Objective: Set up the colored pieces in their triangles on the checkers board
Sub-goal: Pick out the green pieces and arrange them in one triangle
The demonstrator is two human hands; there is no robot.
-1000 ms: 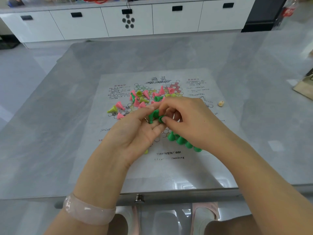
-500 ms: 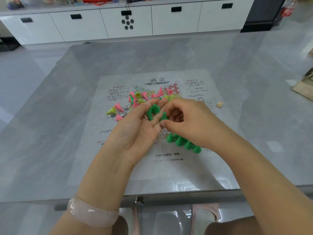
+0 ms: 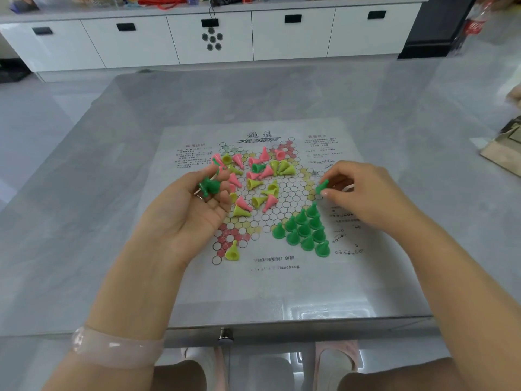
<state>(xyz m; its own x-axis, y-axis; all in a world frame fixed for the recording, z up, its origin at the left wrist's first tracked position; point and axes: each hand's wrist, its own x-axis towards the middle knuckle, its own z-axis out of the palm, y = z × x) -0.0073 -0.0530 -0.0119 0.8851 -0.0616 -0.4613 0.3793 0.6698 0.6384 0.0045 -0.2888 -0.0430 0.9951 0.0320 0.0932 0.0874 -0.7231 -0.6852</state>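
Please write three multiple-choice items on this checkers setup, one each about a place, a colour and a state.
1. Where do the upright green pieces stand on the board?
A. near right triangle
B. far left triangle
C. off the board

2. What colour is the piece pinched by the right hand?
A. pink
B. yellow
C. green

3. How is the left hand?
A. flat on the table
B. palm up, holding green pieces
C. empty

Answers: 1 A, they are clustered at the near right; 2 C, it is green between the fingertips; 3 B, the pieces rest on its curled fingers.

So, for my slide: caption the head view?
Right hand carries a green piece toward the green triangle.
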